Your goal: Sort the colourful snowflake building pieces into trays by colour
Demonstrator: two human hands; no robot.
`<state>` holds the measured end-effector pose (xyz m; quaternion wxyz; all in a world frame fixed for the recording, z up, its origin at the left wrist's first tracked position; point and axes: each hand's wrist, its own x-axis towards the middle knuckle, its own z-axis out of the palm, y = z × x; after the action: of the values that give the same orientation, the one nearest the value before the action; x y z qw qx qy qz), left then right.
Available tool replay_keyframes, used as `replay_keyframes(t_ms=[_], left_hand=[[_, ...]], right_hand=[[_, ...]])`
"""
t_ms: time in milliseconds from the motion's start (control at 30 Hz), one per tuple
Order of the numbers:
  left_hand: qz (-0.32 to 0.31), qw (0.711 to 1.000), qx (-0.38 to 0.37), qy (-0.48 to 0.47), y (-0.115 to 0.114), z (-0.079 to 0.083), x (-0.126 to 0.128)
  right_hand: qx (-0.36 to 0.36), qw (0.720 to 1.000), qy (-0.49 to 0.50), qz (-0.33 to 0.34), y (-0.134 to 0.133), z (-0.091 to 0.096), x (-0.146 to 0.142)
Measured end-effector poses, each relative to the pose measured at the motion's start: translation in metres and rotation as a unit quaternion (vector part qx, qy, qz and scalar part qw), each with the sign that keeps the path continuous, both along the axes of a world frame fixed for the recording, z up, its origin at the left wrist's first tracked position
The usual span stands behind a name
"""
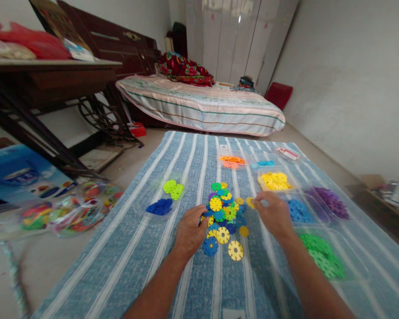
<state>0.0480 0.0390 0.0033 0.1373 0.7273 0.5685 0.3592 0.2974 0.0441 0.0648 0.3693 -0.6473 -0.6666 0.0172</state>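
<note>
A loose pile of notched plastic disc pieces [222, 215] in yellow, blue, green and purple lies on the striped cloth. My right hand [275, 215], right of the pile, pinches a yellow notched disc [250, 202] between thumb and fingertips. At the pile's left edge, my left hand [192, 228] has its fingers curled in among blue and yellow discs; whatever they grip is hidden. Nearest my right hand are a clear tub of yellow discs [275, 180] and one of blue discs [299, 211].
Green discs [322, 254] fill a tub at front right, with purple discs [330, 202] behind. Orange discs [232, 160] and light blue discs [265, 163] sit farther back. A tub at left holds lime discs [174, 189] and dark blue discs [159, 207]. A bed [202, 106] stands beyond.
</note>
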Motion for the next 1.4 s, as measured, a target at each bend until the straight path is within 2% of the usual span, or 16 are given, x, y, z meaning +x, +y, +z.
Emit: replay_keyframes(t_ms=[100,133,200,267,367,433,533,700,833,933,1033,1167,1267,1333,1400], left_hand=[[0.003,1.0,-0.005,0.0,0.0,0.0,0.0],[0.002,1.0,-0.007,0.0,0.0,0.0,0.0],[-0.001,1.0,-0.011,0.0,0.0,0.0,0.001],[0.0,1.0,-0.013,-0.001,0.0,0.0,0.001],[0.002,1.0,-0.012,-0.003,-0.001,0.001,0.001],[0.0,1.0,-0.012,-0.004,-0.001,0.002,0.001],[-0.002,1.0,-0.01,-0.006,-0.001,0.003,0.001],[0.001,1.0,-0.011,-0.006,-0.001,0.002,0.001],[0.0,1.0,-0.002,-0.01,-0.001,0.002,0.001],[0.001,1.0,-0.001,-0.008,-0.001,0.001,0.001],[0.002,1.0,-0.006,-0.003,0.0,0.001,0.001],[0.0,1.0,-0.004,-0.001,0.001,-0.001,0.0],[0.0,1.0,0.0,-0.002,0.001,-0.002,0.0],[-0.001,1.0,-0.001,-0.003,0.0,-0.002,0.0],[-0.001,1.0,-0.002,-0.005,0.0,-0.001,0.0]], right_hand=[[0.099,0.987,-0.048,-0.114,0.015,0.017,0.024],[0.116,0.982,-0.067,-0.131,0.017,0.018,0.027],[0.09,0.987,-0.093,-0.1,0.012,0.015,0.024],[0.008,0.993,-0.115,-0.019,0.0,0.003,0.012],[-0.126,0.976,-0.157,0.083,-0.024,-0.016,-0.01],[-0.179,0.963,-0.173,0.1,-0.037,-0.026,-0.02],[-0.193,0.962,-0.172,0.085,-0.047,-0.032,-0.026],[-0.186,0.969,-0.145,0.07,-0.05,-0.032,-0.026],[-0.194,0.972,-0.103,0.087,-0.052,-0.031,-0.026],[-0.166,0.976,-0.085,0.11,-0.047,-0.026,-0.022],[-0.081,0.989,-0.094,0.077,-0.029,-0.011,-0.006],[0.056,0.993,-0.09,-0.061,0.009,0.017,0.028],[0.133,0.977,-0.094,-0.137,0.023,0.024,0.04],[0.119,0.982,-0.095,-0.112,0.019,0.017,0.033],[0.072,0.992,-0.093,-0.052,0.006,0.003,0.019]])
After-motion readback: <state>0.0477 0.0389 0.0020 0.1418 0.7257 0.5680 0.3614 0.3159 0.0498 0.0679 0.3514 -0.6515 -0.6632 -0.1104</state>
